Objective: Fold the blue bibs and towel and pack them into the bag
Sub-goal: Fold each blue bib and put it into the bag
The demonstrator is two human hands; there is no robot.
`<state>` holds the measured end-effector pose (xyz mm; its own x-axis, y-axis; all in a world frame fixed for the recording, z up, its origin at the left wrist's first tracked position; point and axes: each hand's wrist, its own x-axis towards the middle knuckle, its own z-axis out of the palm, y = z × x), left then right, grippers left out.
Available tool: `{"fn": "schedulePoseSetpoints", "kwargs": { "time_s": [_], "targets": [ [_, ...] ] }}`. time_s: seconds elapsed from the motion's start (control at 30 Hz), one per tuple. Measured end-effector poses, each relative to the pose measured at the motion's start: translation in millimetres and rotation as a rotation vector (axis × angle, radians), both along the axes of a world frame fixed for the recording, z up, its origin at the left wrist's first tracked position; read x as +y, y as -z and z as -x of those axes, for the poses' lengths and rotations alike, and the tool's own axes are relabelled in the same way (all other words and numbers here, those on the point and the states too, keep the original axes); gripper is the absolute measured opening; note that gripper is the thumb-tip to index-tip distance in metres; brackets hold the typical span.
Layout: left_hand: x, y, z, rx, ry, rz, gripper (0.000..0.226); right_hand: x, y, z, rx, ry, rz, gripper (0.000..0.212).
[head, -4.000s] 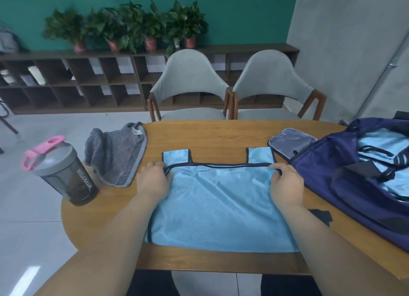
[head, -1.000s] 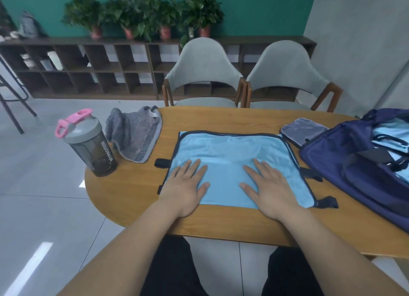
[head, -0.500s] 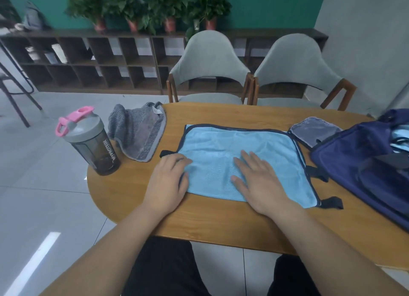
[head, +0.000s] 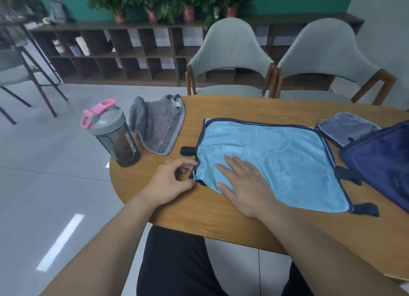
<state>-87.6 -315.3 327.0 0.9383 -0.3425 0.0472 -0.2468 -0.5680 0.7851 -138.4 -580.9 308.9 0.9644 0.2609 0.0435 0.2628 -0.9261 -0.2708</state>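
A light blue bib with navy trim lies folded in half on the round wooden table. My left hand sits at the bib's near left corner, fingers curled, thumb and fingertips pinching the trimmed edge. My right hand presses flat on the bib's left part with straight fingers. A crumpled grey towel lies at the table's far left edge. The navy bag stands at the right, partly cut off by the frame.
A dark shaker bottle with a pink lid stands at the table's left edge beside the towel. A grey pouch lies against the bag. Two grey chairs stand behind the table, with shelves and potted plants beyond.
The bib was folded in half and smoothed. Both hands have since slid left; my left hand has come off the cloth and curled onto its left corner.
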Motion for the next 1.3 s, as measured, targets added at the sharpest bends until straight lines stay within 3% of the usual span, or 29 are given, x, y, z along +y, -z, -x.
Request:
{"fn": "schedulePoseSetpoints", "kwargs": {
  "time_s": [0.07,0.23,0.47,0.57,0.7,0.83,0.93,1.0,1.1,1.3],
  "targets": [
    [0.8,3.1,1.3,-0.041,-0.013,0.024,0.043,0.4,0.8,0.0,-0.012,0.004,0.004,0.066],
    [0.3,-1.4,2.7,0.009,-0.122,0.323,0.024,-0.9,1.4,0.5,-0.023,0.01,0.003,0.064],
    [3.9,-4.8,3.2,0.037,-0.4,0.547,0.033,-0.7,1.3,1.5,-0.015,0.017,-0.014,0.063],
    [7.5,-1.7,-1.9,0.037,-0.425,0.567,0.043,-0.8,0.7,2.1,-0.015,0.017,-0.02,0.064],
    [16.6,-9.9,-4.0,0.008,-0.301,0.344,0.055,-1.1,1.9,2.4,-0.016,0.011,0.011,0.063],
    [20.8,-30.6,0.1,0.03,-0.181,0.2,0.051,-0.4,2.9,1.8,-0.033,0.002,0.023,0.064],
    [-6.2,-42.3,8.7,-0.248,-0.242,-0.018,0.035,2.3,3.1,3.5,-0.032,0.006,0.041,0.064],
    [-43.9,-46.7,20.9,-0.378,-0.136,-0.089,0.036,4.2,2.5,3.6,-0.053,0.007,0.054,0.066],
    [-98.2,-33.4,36.4,-0.331,0.082,-0.18,0.041,5.1,1.6,3.5,-0.09,0.037,0.032,0.066],
    [-91.3,11.5,8.3,-0.142,0.021,-0.692,0.073,-16.9,7.4,12.9,-0.057,0.28,0.093,0.074]
  ]
}}
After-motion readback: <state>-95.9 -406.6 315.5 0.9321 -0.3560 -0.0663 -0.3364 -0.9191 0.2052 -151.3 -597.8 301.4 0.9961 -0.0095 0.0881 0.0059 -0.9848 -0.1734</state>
